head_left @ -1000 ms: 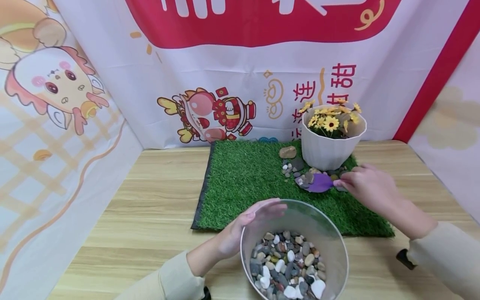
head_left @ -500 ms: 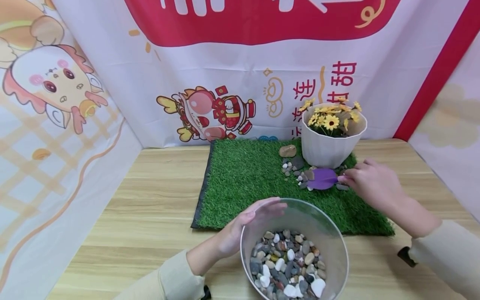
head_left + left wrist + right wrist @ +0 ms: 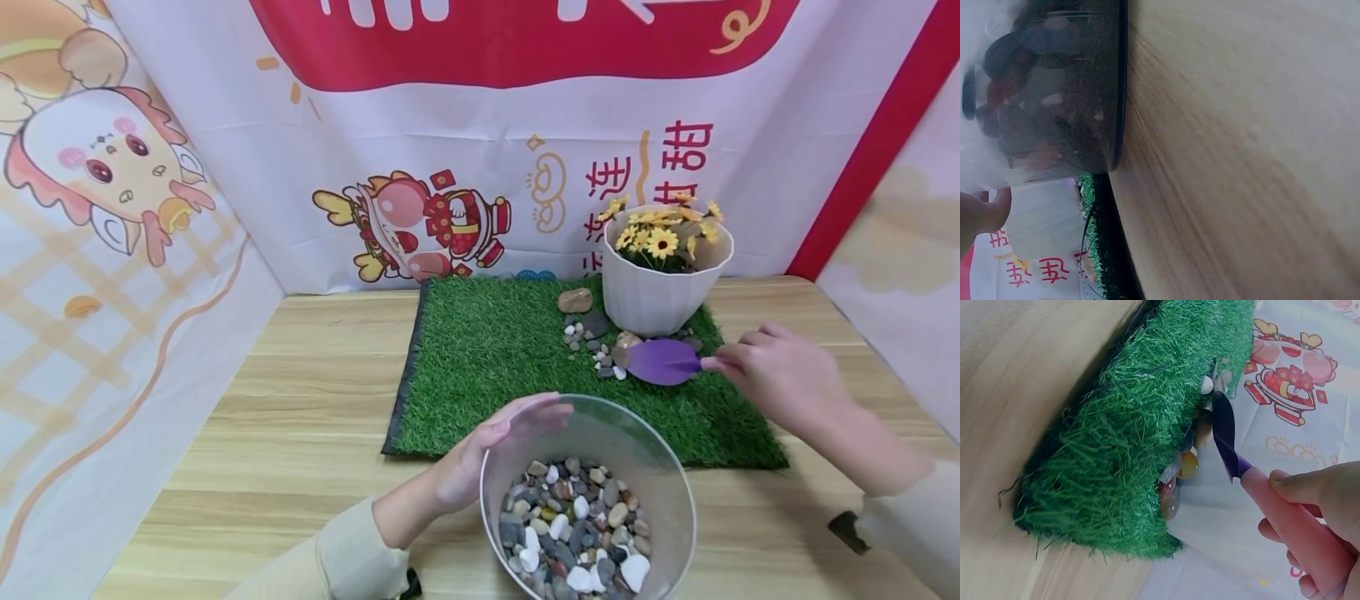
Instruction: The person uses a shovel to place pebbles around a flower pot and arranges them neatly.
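My right hand point(image 3: 787, 371) grips the pink handle point(image 3: 1297, 531) of a small garden trowel. The purple blade point(image 3: 663, 362) is held low over the turf, its tip by a grey stone point(image 3: 619, 357) in front of the white flowerpot point(image 3: 660, 292). In the right wrist view the blade point(image 3: 1224, 425) appears nearly edge-on beside the stones. My left hand point(image 3: 480, 454) rests against the outside of a clear bucket point(image 3: 678, 500), with straight fingers along its far side, seen through the wall. Many mixed pebbles point(image 3: 570, 533) cover the bucket's bottom.
A green artificial turf mat point(image 3: 495, 358) lies on the wooden table point(image 3: 300, 400). Yellow flowers point(image 3: 662, 242) stand in the pot. A tan stone point(image 3: 575, 300) and several small pebbles point(image 3: 577, 333) lie left of it. A printed cloth point(image 3: 262, 200) hangs behind the table.
My right hand has drawn the trowel to the right, its blade sliding back from the pebbles in front of the pot. My left hand and the bucket have stayed in place.
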A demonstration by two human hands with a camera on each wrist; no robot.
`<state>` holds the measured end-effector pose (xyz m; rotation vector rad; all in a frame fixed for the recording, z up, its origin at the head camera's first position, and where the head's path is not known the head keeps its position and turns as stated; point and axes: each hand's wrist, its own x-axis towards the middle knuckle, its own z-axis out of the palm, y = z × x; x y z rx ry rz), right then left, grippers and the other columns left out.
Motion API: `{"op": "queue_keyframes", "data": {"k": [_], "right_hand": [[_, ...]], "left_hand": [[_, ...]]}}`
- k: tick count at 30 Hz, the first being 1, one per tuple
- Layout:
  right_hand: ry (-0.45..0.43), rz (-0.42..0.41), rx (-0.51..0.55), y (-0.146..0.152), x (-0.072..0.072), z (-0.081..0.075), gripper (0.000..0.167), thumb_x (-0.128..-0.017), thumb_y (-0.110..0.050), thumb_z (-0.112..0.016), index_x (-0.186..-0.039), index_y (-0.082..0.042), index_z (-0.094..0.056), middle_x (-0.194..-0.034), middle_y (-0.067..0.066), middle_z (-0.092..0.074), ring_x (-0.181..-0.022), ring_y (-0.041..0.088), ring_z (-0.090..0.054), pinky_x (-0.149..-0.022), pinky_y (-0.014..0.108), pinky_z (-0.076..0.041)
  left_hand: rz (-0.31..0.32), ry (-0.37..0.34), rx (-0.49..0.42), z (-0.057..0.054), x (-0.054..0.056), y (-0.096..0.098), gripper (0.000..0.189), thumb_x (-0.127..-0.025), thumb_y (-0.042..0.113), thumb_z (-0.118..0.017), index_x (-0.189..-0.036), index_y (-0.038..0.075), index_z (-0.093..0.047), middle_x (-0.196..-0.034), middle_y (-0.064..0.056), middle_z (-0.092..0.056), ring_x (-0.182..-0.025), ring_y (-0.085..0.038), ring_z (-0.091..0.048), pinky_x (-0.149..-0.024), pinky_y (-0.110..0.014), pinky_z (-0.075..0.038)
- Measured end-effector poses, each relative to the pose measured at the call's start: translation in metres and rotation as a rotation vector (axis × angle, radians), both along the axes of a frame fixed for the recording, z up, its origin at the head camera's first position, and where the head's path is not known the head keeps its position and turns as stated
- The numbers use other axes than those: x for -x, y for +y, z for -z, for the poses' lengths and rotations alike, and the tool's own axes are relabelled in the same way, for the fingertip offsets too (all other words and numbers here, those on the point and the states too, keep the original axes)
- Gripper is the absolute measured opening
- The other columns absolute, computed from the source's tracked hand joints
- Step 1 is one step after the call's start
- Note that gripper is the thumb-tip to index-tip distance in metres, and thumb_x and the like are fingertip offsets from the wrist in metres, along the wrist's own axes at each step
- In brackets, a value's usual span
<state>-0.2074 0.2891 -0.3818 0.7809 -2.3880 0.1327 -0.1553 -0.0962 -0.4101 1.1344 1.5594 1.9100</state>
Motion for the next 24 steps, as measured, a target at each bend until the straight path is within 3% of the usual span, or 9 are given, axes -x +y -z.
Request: {"op": "queue_keyframes", "data": {"k": [7,13,17,19,20,24], "right_hand": [[0.047,-0.008,0.002,0.004,-0.002,-0.001,0.088,-0.105,-0.065,-0.020,-0.072,-0.007,-0.076,-0.065,0.008,-0.067,-0.065,0.031,-0.058,-0.046,0.046,-0.048],[0.008,-0.003,-0.002,0.005,0.000,-0.001,0.086,-0.105,-0.065,-0.022,-0.075,-0.007,-0.077,-0.069,0.009,-0.069,-0.068,0.032,-0.061,-0.050,0.049,-0.052],[-0.105,0.023,-0.012,0.004,0.001,0.003,0.044,-0.099,-0.044,-0.065,-0.083,-0.006,-0.080,-0.077,0.010,-0.073,-0.074,0.032,-0.063,-0.055,0.051,-0.055],[-0.201,0.060,-0.002,0.005,0.002,0.005,0.023,-0.090,-0.028,-0.077,-0.090,-0.006,-0.081,-0.084,0.012,-0.075,-0.079,0.033,-0.065,-0.062,0.053,-0.056],[-0.258,0.081,0.012,0.005,0.003,0.007,0.019,-0.087,-0.024,-0.080,-0.093,-0.006,-0.081,-0.087,0.012,-0.076,-0.081,0.034,-0.066,-0.065,0.054,-0.056],[-0.439,0.144,0.080,0.009,0.005,0.012,0.023,-0.092,-0.026,-0.077,-0.101,-0.005,-0.081,-0.093,0.012,-0.077,-0.088,0.037,-0.068,-0.070,0.055,-0.055]], "left_hand": [[-0.007,0.006,0.012,0.000,0.000,-0.001,0.067,-0.108,0.037,-0.020,-0.157,-0.008,-0.017,-0.161,-0.029,-0.027,-0.149,-0.042,-0.028,-0.122,-0.052,-0.021],[0.000,0.011,0.001,-0.002,-0.001,0.000,0.067,-0.108,0.037,-0.019,-0.157,-0.009,-0.017,-0.161,-0.029,-0.027,-0.149,-0.043,-0.028,-0.123,-0.052,-0.021],[0.004,0.015,-0.006,-0.002,-0.001,0.000,0.067,-0.108,0.037,-0.018,-0.157,-0.009,-0.017,-0.161,-0.030,-0.027,-0.148,-0.043,-0.028,-0.123,-0.052,-0.020],[0.002,0.019,-0.003,-0.003,0.000,0.000,0.066,-0.108,0.036,-0.018,-0.157,-0.009,-0.017,-0.161,-0.030,-0.027,-0.148,-0.043,-0.029,-0.123,-0.051,-0.020],[0.000,0.021,0.001,-0.002,0.000,0.000,0.066,-0.108,0.037,-0.018,-0.157,-0.009,-0.017,-0.161,-0.029,-0.028,-0.148,-0.043,-0.029,-0.123,-0.051,-0.020],[-0.014,0.022,0.023,-0.002,-0.001,0.000,0.067,-0.108,0.037,-0.018,-0.157,-0.008,-0.018,-0.161,-0.028,-0.029,-0.148,-0.041,-0.030,-0.123,-0.051,-0.022]]}}
